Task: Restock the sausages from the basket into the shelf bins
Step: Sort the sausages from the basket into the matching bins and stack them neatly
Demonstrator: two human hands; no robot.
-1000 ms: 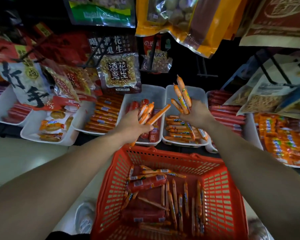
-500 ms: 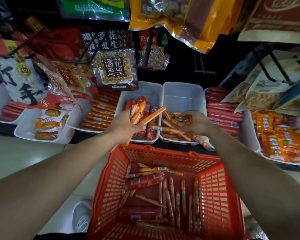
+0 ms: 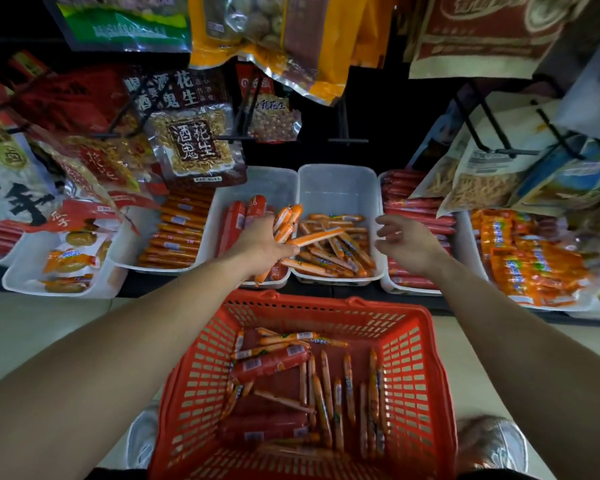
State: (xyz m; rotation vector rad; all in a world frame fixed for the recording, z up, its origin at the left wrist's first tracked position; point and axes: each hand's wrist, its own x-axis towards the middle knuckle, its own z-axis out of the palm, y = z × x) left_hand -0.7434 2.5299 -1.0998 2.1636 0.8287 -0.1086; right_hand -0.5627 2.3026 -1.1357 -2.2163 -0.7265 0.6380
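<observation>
A big red plastic lattice basket (image 3: 413, 375) fills the lower centre of the frame. Its floor is scattered with thin orange-wrapped sausages (image 3: 326, 393) and a few thick red sausages (image 3: 269, 367). Across the middle of the frame runs a row of white plastic shelf bins. The centre bin (image 3: 336, 181), partly filled with the same thin orange sausages lying criss-cross, looks like the target.

The left hand (image 3: 264, 244), at mid-frame just left of that bin, grips a fanned bundle of orange sausages (image 3: 286, 223). One jutting stick (image 3: 316, 236) points sideways over the bin's rim. The right hand (image 3: 406, 240), at the bin's right edge, holds nothing, its fingers loosely spread.

Likely trouble: the bundle hangs over the border between the centre bin and the neighbouring white bin (image 3: 278, 181), which holds thick red sausages. A careless release could drop sticks into the wrong bin, or down the front edge toward the floor. The jutting stick seems likeliest to slip first, since the wrappers look slick and the fan is uneven.

A clear peanut packet with a dark label (image 3: 194, 147), upper left of centre, hangs low over the back of the left-hand bins but not over the centre one. Pale snack packets (image 3: 482, 174) at right drape over the right-hand bins. Nothing blocks the centre bin's opening. A pale shoe (image 3: 492, 441) shows at lower right.
</observation>
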